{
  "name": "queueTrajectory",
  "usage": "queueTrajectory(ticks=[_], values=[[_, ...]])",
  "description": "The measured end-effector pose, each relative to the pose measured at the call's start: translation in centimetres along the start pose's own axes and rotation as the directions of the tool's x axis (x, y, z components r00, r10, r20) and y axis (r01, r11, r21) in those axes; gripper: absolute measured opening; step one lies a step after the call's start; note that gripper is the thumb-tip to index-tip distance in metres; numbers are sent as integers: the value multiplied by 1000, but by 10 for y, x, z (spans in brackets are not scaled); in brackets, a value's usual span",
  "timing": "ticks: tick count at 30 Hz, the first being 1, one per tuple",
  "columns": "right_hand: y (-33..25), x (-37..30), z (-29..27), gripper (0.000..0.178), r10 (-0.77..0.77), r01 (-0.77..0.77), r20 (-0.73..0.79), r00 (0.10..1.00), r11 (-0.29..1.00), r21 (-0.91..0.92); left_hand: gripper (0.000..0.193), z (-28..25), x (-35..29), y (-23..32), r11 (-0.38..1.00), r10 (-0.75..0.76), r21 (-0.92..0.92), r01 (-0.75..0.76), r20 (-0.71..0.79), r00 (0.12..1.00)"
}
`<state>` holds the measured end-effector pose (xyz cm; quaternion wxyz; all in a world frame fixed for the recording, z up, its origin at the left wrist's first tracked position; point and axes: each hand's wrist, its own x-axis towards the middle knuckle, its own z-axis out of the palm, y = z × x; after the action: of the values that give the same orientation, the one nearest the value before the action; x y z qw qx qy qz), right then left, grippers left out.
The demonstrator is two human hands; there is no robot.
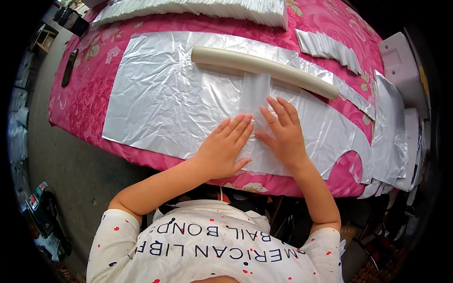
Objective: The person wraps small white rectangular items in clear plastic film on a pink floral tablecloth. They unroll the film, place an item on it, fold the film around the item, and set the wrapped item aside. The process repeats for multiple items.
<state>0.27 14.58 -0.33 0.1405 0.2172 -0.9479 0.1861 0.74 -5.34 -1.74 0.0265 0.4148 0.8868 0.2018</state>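
A large silvery-white plastic bag (146, 85) lies flat and wrinkled in front of me, with a curved handle cut-out at its right end. My left hand (222, 148) presses on it, palm down, the fingers stretched out close together and the thumb apart. Just to the right, my right hand (285, 137) rests with fingers spread, its fingertips near a narrow translucent strip (255, 92) on the bag. Neither hand grips anything. Beyond them a long beige tube (264, 64) lies across the bag, slanting down to the right, over the strip's far end.
Pink floral cloth (87, 113) covers the table. A long row of folded white plastic (198, 13) lines the far side, with a shorter row (328, 49) at far right. More plastic bags (390, 132) and a white box (401, 70) stand right. A dark, narrow object (70, 68) lies left.
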Motion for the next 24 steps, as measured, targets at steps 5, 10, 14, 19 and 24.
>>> queueTrajectory(ticks=[5,10,14,19,24], values=[[19,11,0,47,-204,195,210,956,979,67,34,-7,8,-22,985,170,-9,-175,-205,964],[25,15,-2,41,-197,182,155,968,978,106,21,-3,12,-25,971,237,79,-224,-275,932],[22,17,-1,40,-162,144,92,983,974,176,18,-4,18,-28,982,186,6,-190,-241,952],[16,1,-1,30,-234,228,18,972,959,166,19,-17,5,-16,933,217,-231,-275,-249,944],[-19,-33,-5,27,-180,171,11,984,950,261,44,-25,-17,-11,926,265,-234,-295,-151,952]])
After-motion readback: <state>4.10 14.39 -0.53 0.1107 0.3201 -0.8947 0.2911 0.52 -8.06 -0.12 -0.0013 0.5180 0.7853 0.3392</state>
